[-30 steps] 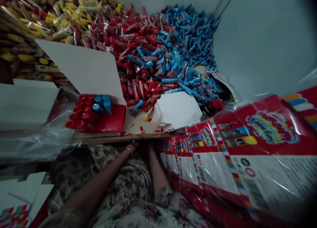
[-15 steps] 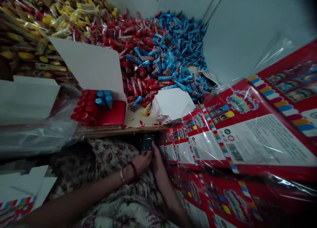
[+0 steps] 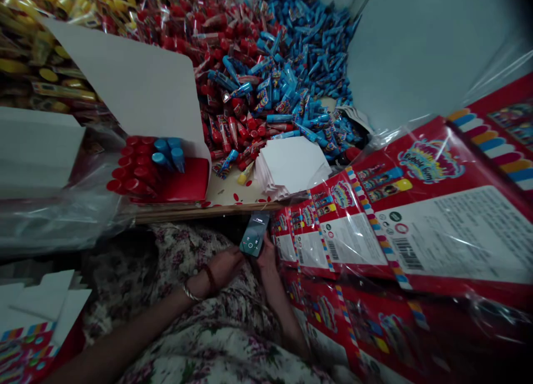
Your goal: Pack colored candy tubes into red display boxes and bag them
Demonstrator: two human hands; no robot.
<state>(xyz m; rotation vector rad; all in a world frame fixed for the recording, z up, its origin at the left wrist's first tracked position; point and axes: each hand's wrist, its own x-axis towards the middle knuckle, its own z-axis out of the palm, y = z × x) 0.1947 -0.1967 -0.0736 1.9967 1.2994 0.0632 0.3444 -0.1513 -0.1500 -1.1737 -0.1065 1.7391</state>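
Over my lap, below the table edge, my right hand (image 3: 267, 257) grips a lit phone (image 3: 254, 235) from the right side. My left hand (image 3: 225, 267), with bracelets on the wrist, is curled beside the phone's lower left corner, fingers touching it. An open red box (image 3: 183, 186) on the table holds red-capped tubes and three blue ones, its white lid (image 3: 133, 89) standing up behind.
A big heap of red, blue and yellow tubes (image 3: 266, 67) fills the table's back. A stack of white cards (image 3: 291, 164) lies near the front edge. Shrink-wrapped red cartons (image 3: 395, 223) crowd the right. Clear plastic bags (image 3: 54, 217) and flat boxes (image 3: 37, 312) lie at left.
Both hands came up from under the table edge with the phone. Its screen now tilts up toward me and sits higher than half a second ago.
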